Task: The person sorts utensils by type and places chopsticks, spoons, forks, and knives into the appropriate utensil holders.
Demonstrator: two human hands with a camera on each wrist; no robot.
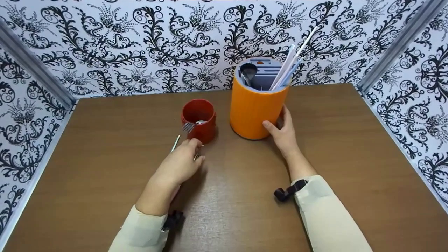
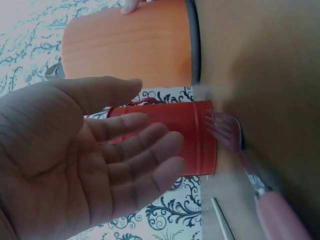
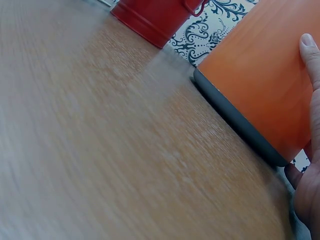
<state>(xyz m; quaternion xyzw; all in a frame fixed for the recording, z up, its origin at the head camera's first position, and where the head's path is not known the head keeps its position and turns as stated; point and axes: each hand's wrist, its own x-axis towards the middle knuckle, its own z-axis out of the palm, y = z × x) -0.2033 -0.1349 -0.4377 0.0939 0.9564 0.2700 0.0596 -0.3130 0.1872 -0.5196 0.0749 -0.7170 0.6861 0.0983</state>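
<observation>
My left hand (image 1: 180,161) hovers over the table with its fingers loosely bent, and nothing shows in its palm in the left wrist view. Beneath it lies a fork (image 2: 282,215) with a pink handle, its tines pointing towards the base of a red cup (image 1: 203,133). Shiny cutlery (image 1: 189,126) shows at that cup's rim. A thin metal rod (image 1: 176,142) lies left of the fingers. My right hand (image 1: 286,136) grips the lower right side of an orange utensil holder (image 1: 257,112), thumb across the front; some fingers are hidden behind it.
A dark ladle (image 1: 249,71) and several pale straw-like sticks (image 1: 292,64) stand in the grey slotted top of the holder. Behind the brown table (image 1: 241,196) rises a patterned wall (image 1: 147,45), with side walls left and right.
</observation>
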